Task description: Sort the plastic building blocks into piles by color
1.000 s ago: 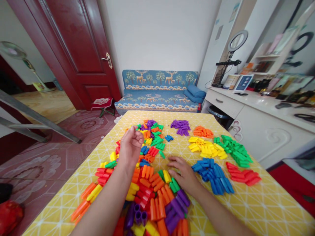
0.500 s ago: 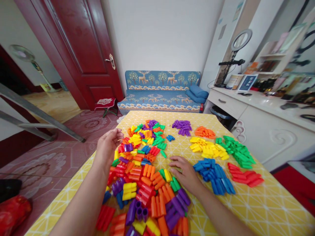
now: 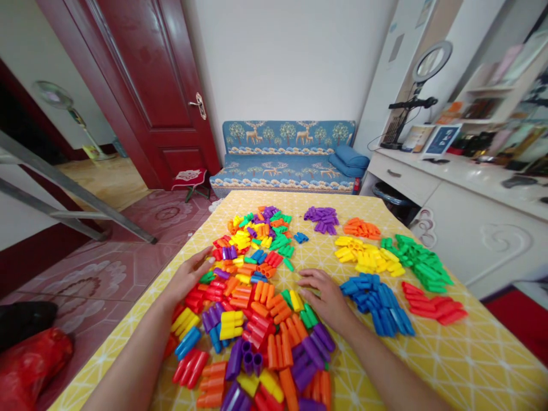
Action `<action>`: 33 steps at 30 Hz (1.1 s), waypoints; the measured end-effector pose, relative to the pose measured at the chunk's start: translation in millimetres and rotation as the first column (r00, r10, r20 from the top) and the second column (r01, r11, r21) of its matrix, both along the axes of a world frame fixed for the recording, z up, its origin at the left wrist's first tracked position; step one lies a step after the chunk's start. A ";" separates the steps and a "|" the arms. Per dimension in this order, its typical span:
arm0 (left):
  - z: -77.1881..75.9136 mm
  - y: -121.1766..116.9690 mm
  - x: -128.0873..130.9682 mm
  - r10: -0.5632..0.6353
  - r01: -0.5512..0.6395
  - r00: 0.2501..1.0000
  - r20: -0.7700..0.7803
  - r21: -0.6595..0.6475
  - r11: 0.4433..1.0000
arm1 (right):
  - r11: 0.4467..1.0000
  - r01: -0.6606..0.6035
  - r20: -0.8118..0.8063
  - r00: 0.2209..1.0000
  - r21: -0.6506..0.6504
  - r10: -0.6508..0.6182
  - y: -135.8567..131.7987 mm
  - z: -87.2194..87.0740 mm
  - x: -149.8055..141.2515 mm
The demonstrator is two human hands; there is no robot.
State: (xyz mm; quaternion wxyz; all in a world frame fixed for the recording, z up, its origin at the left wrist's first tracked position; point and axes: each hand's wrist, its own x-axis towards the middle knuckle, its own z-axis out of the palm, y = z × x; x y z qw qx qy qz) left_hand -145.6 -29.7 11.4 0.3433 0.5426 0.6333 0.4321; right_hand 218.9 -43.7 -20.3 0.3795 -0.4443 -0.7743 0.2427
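Observation:
A mixed heap of coloured plastic bullet-shaped building pieces (image 3: 250, 328), many joined in rows, covers the left and near part of the table. At its left edge, my left hand (image 3: 190, 277) has bent fingers slightly apart beside some red pieces (image 3: 212, 290); nothing shows in them. On the heap's right side, my right hand (image 3: 325, 297) rests with fingers spread, close to green pieces (image 3: 308, 315) and a yellow piece (image 3: 295, 301). Right of it lies a pile of blue pieces (image 3: 381, 302). Farther off are single-colour piles of yellow (image 3: 368, 255), green (image 3: 417, 262) and red pieces (image 3: 434, 303).
A yellow patterned cloth (image 3: 368, 371) covers the table. Purple (image 3: 322, 219) and orange pieces (image 3: 362, 228) lie in piles at the far side, near a few blue ones (image 3: 301, 237). Beyond stands a blue sofa (image 3: 286, 165); a white dresser (image 3: 479, 211) is on the right.
My left hand has come down and nearer along the heap's left edge. My right hand stays beside the heap. The view has shifted slightly left.

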 end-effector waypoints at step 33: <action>32.9 -146.4 43.6 -0.217 0.305 0.819 -0.531 0.081 0.949 | 0.999 -0.015 -0.094 0.996 -0.031 0.012 -1.7 6.5 2.4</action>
